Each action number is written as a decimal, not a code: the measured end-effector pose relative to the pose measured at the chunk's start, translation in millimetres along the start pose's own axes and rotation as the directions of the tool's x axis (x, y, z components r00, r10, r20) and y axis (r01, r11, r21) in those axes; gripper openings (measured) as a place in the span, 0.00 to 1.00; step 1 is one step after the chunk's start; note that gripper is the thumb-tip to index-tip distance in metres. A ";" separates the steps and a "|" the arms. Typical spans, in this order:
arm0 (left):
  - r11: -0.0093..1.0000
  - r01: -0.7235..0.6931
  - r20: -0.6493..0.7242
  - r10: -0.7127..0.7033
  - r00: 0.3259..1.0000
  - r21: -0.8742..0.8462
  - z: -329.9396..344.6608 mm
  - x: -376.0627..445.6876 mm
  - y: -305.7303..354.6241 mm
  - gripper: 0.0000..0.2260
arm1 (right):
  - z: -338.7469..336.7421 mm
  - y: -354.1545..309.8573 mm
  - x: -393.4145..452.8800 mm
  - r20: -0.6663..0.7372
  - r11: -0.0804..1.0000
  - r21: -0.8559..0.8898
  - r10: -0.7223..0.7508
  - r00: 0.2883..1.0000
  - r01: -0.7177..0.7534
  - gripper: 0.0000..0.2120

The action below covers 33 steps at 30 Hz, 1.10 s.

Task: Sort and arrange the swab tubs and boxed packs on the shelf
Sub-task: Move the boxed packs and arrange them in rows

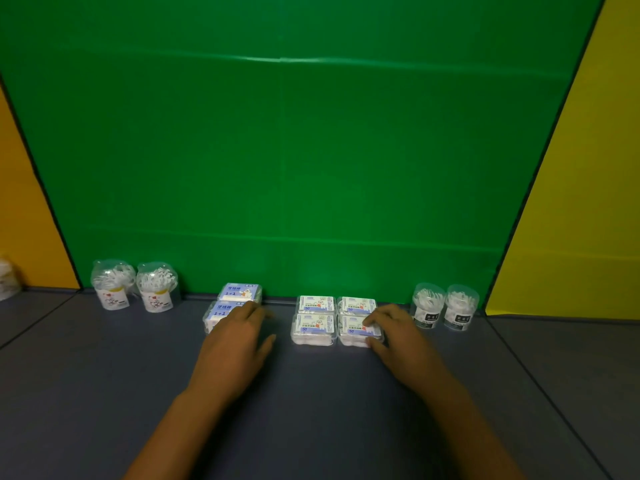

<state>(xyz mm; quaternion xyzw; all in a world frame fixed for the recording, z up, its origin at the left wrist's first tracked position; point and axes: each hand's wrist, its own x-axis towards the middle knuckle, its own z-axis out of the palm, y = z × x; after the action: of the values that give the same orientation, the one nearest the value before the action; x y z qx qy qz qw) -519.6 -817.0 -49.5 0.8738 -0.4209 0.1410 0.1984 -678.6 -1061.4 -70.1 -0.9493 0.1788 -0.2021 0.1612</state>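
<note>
From the head camera, a grey-blue shelf point(104, 393) runs along the foot of a green back panel point(294, 150), with an orange panel point(20, 202) on the left and a yellow one point(581, 202) on the right. Against the green panel, at the left, stand two clear swab tubs with cartoon labels point(133, 287), side by side and just apart. To their right lie two blue boxed packs point(233, 303), one behind the other; the left hand point(235, 336) lies over the nearer one with fingers stretched forward and relaxed, thumb spread to the right, covering much of its lid. In the middle, four white boxed packs point(336, 318) sit close together in a two-by-two block, the back pair near the green panel. The right hand point(398, 332) is at the front right pack of that block, fingers bent over its right end and thumb against its near edge, grasping it. Just right of that hand stand two clear swab tubs with dark labels point(445, 306), upright and next to each other. At the far left edge, partly cut off and blurred, another clear tub point(7, 278) stands before the orange panel.
</note>
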 end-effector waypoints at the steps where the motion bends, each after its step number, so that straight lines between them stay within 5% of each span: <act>1: 1.000 0.006 -0.006 -0.006 1.000 0.006 -3.3 -1.6 -1.8 0.16 | -3.1 -7.4 0.6 -0.013 1.000 -0.031 -0.003 1.000 0.002 0.15; 12: 0.985 0.074 -0.071 -0.063 0.995 0.158 -63.3 -50.2 -76.3 0.22 | 8.9 -158.5 1.4 -0.087 0.971 -0.233 -0.079 0.993 0.057 0.22; 33: 0.799 0.520 -0.261 -0.455 0.851 0.302 -262.8 -285.2 -321.3 0.22 | 145.7 -513.8 1.0 0.040 0.861 0.033 -0.509 0.860 0.508 0.27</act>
<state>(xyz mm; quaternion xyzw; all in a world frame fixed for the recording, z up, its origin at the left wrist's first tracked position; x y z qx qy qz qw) -459.0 -318.7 -9.1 0.9579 -0.1284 0.2364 0.1001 -472.4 -573.5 -1.6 -0.9656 -0.0836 -0.2170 0.1163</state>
